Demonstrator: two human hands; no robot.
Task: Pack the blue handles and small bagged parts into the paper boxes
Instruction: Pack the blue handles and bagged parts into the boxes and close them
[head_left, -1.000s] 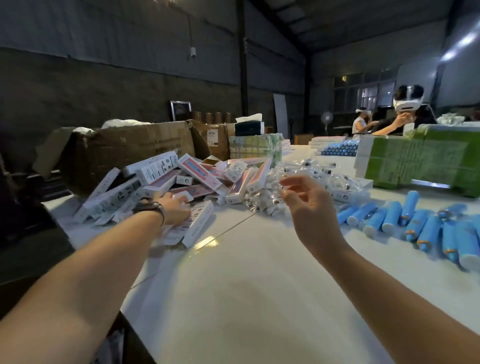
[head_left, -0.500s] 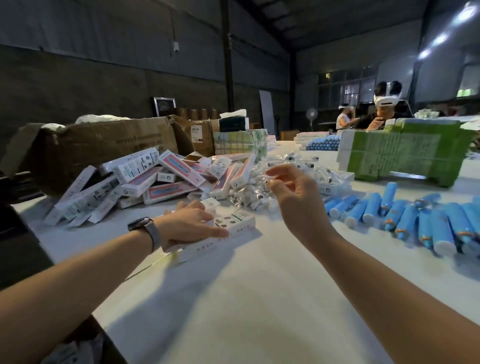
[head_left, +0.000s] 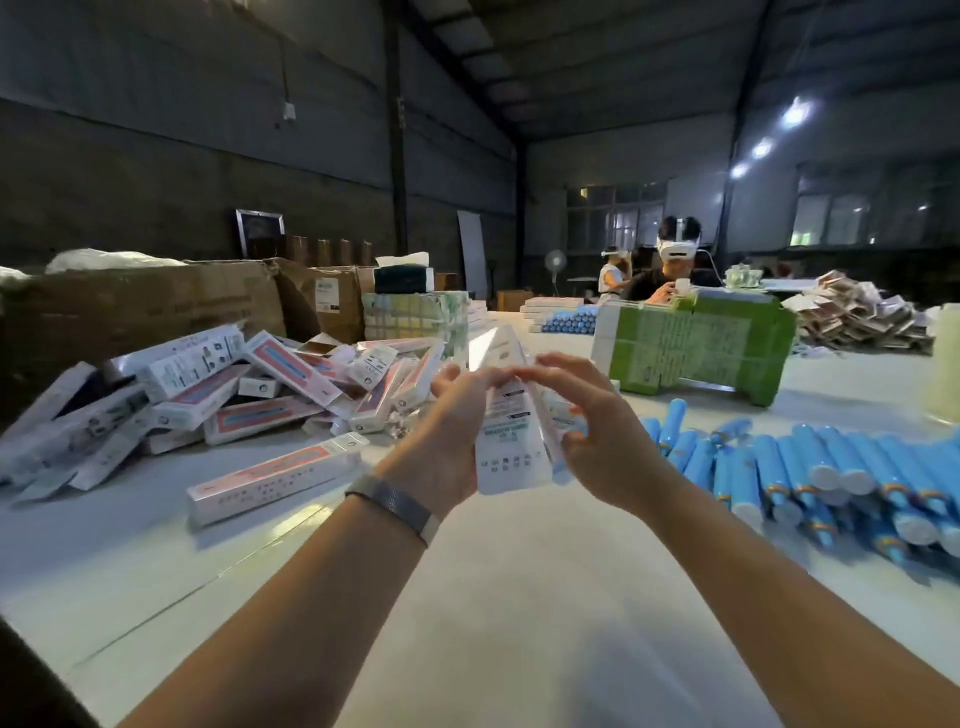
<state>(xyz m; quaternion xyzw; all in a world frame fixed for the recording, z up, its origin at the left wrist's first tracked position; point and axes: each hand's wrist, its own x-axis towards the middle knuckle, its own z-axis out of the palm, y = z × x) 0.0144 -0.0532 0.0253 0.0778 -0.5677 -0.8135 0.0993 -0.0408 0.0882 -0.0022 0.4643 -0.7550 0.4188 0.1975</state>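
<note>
Box is gripped by left hand and right hand, unfilled; handles and boxes await packing.

Both bare forearms reach in from the six o'clock edge and converge near the centre, hands raised above the table. The left hand, a grey band on its wrist, holds a paper box from its nine o'clock side, fingers stretched up along the carton toward twelve o'clock. The right hand closes in from three o'clock, fingers arched over the box's upper part and thumb curled at its lower edge.
</note>
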